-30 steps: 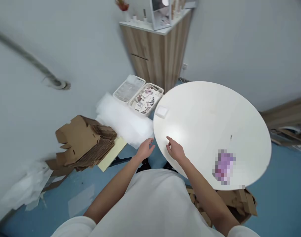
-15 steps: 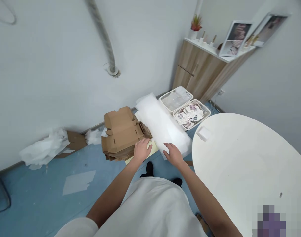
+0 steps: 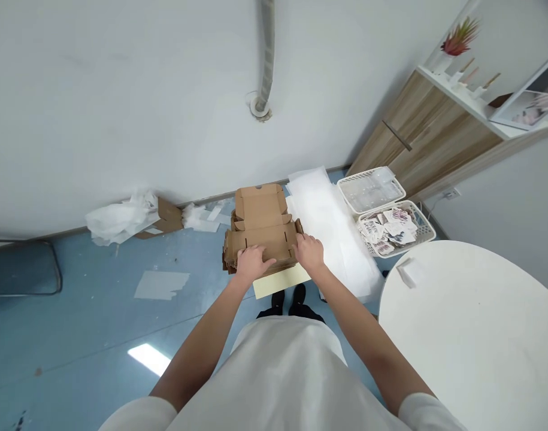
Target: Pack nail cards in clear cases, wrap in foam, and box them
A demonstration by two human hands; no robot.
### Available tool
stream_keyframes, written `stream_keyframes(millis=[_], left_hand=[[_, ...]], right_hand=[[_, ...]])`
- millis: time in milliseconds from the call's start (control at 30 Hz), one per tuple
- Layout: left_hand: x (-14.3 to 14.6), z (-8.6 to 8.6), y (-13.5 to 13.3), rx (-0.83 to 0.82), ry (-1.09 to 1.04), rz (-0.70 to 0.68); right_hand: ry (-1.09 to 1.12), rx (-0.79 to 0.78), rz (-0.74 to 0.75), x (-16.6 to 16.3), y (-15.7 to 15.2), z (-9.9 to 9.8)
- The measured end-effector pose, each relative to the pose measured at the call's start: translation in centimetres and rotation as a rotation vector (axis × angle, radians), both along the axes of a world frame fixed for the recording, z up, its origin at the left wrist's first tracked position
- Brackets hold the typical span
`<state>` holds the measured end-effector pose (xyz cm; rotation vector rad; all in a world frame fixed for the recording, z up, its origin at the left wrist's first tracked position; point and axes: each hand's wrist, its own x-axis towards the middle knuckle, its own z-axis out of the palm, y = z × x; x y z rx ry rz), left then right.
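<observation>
Both arms reach forward and down, elbows a little bent, forearms slanting inward. The left hand (image 3: 252, 263) lies on the near edge of the top flattened cardboard box (image 3: 262, 206), its thumb held out to the right; the right hand (image 3: 309, 253) bends its fingers over the box's right near corner. Whether either one pinches the cardboard, I cannot tell. That box tops one stack, its layers too tight to count, in front of the person. Under it one pale yellow board (image 3: 280, 281) juts out toward two black shoes (image 3: 299, 293). Just right lie white foam sheets (image 3: 321, 218), number unclear, then two white plastic baskets (image 3: 425, 224), the nearer heaped with printed cards (image 3: 397, 226). Farther right stands one round white table (image 3: 471, 335).
</observation>
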<state>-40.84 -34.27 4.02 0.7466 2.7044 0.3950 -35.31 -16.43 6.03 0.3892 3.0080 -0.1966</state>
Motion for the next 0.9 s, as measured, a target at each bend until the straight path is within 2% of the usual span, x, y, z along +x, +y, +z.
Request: stream_keyframes(millis=[167, 267, 400, 500, 600, 667, 733, 900], left_hand=[[0.0, -0.5, 0.3, -0.009, -0.020, -0.019], [-0.2, -0.4, 0.3, 0.010, -0.060, -0.020], [-0.6, -0.3, 0.3, 0.035, -0.073, -0.093], [-0.7, -0.5, 0.6, -0.025, -0.004, -0.079], [-0.7, -1.0, 0.8, -0.064, 0.088, -0.057], [-0.8, -1.2, 0.9, -0.047, 0.127, -0.069], [-0.7, -1.4, 0.9, -0.015, 0.144, -0.075], [-0.6, -0.9, 0.7, 0.085, 0.137, -0.062]], right_hand=[[-0.096, -0.014, -0.034, -0.8, 1.0, -0.7], [-0.120, -0.094, -0.060, -1.3, 2.0, -0.9], [-0.143, -0.368, -0.102, -2.2, 3.4, -1.1], [-0.153, -0.591, -0.110, -2.8, 4.1, -1.2], [-0.133, -0.755, -0.132, -2.8, 4.6, -1.2], [-0.130, -0.808, -0.121, -2.4, 4.6, -1.1], [-0.099, -0.743, -0.123, -1.7, 4.2, -1.1], [0.161, -0.339, -0.137, 0.1, 2.0, -1.7]])
